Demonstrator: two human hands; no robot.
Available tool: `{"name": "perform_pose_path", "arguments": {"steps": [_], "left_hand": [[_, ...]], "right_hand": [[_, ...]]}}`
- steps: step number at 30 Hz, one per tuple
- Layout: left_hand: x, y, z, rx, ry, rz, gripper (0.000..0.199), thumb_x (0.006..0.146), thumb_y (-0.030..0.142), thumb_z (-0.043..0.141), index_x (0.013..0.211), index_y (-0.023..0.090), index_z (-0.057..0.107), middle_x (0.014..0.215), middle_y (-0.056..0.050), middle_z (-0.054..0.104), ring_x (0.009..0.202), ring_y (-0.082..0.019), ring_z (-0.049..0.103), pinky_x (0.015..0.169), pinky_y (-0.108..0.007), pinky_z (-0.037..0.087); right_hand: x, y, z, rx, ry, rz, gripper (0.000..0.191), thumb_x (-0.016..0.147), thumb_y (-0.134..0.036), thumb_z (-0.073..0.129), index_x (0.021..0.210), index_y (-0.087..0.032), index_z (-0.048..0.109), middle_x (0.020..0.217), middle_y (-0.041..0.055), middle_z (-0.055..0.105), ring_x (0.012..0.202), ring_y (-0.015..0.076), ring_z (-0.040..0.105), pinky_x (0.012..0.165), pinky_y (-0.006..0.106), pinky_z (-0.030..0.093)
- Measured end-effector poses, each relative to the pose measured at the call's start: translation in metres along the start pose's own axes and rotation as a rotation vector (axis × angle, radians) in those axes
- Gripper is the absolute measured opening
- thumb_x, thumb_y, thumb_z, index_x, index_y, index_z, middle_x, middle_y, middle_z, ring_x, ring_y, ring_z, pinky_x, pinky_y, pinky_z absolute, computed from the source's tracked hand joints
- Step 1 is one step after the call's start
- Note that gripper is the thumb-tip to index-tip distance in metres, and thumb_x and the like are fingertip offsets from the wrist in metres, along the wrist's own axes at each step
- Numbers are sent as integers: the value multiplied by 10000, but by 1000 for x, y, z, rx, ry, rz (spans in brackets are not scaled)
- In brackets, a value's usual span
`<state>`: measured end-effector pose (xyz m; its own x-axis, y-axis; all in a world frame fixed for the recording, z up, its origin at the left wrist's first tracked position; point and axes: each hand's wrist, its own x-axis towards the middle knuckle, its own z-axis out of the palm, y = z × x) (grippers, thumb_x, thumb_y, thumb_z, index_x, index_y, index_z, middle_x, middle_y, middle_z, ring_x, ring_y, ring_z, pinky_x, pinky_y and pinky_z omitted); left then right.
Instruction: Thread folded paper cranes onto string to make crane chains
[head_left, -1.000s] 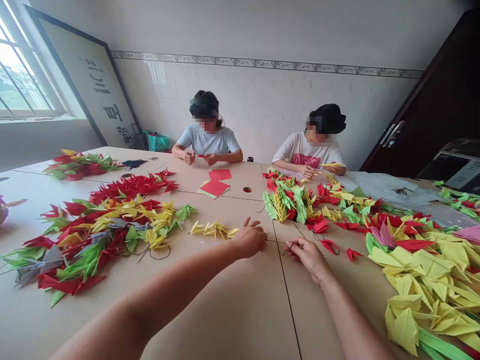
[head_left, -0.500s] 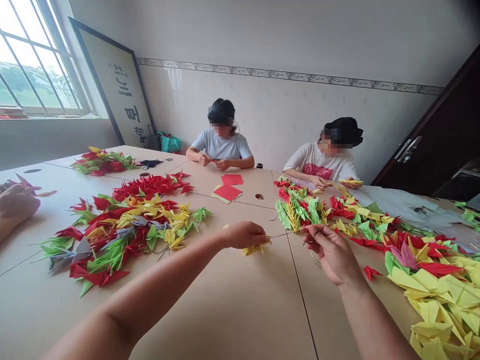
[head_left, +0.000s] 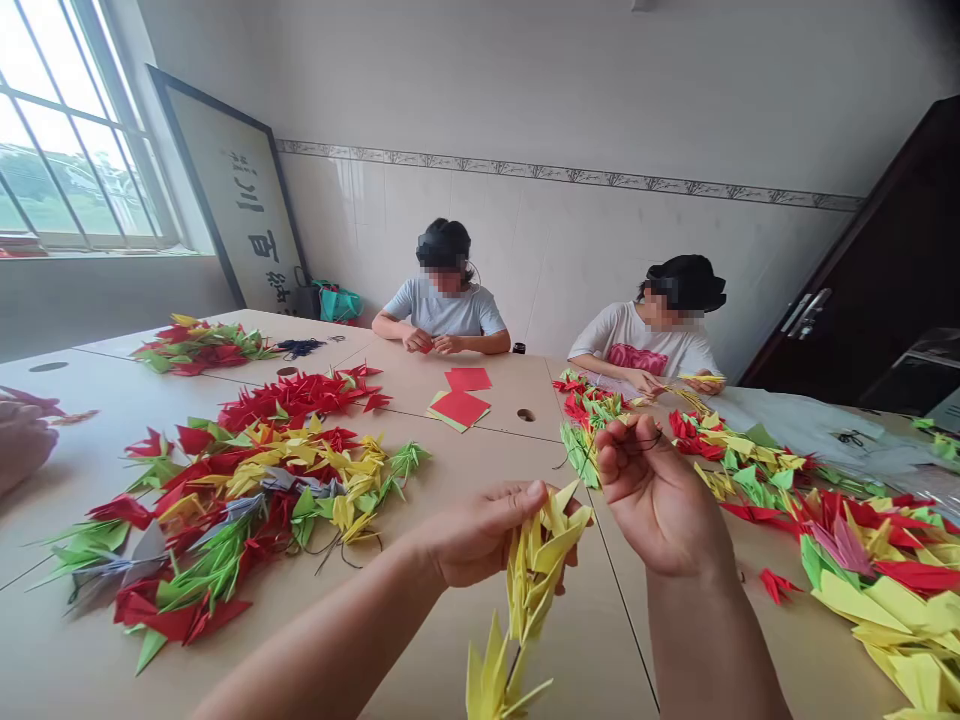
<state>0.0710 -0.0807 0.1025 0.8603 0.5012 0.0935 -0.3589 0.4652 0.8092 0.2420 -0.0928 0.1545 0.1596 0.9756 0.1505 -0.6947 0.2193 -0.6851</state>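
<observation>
A string of yellow folded paper cranes (head_left: 534, 575) hangs in front of me, its lower end running down past the bottom of the view. My left hand (head_left: 476, 530) is closed round the upper cranes, the thumb lying on top and fingertips showing behind them. Dark thread (head_left: 514, 662) shows between the lower cranes. Just to the right and a little higher, my right hand (head_left: 667, 510) has its fingers curled in, pinching the dark thread near the top crane's tip. Whether a needle is in those fingers cannot be made out.
Piles of red, green and yellow paper cranes (head_left: 247, 480) lie on the table at left, with more cranes (head_left: 885, 600) at right. Red paper squares (head_left: 461, 408) lie mid-table. Two people sit opposite; another person's hand (head_left: 22, 440) is at the left edge.
My left hand has lifted the yellow cranes off the table and turned them toward me. The right hand has risen slightly, its fingers curling in, and the gap between the hands has narrowed.
</observation>
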Motion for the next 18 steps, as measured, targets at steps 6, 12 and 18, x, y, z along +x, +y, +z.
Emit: {"name": "perform_pose_path", "arguments": {"steps": [6,12,18], "left_hand": [[2,-2,5,-124,2,-58,350,784,431,608,863,90,594,677,-62,613,581,-136,605,549,-250,497],[-2,2,8,-156,-74,-97,190,807,306,557,849,121,541,675,-53,613,553,-147,615,524,-244,471],[-8,13,17,-149,5,-18,87,788,182,556,857,131,543,678,-42,613,553,-124,616,501,-208,487]], "right_hand": [[-5,-1,5,23,3,-5,232,572,-211,829,662,-191,616,600,-64,598,555,56,592,487,119,516],[-12,-5,11,45,-28,-67,212,635,-200,792,659,-193,581,581,-88,466,514,26,483,472,106,464],[-16,-8,-1,-427,-161,-171,120,761,-354,687,827,-260,655,620,-39,482,594,91,491,547,172,463]]}}
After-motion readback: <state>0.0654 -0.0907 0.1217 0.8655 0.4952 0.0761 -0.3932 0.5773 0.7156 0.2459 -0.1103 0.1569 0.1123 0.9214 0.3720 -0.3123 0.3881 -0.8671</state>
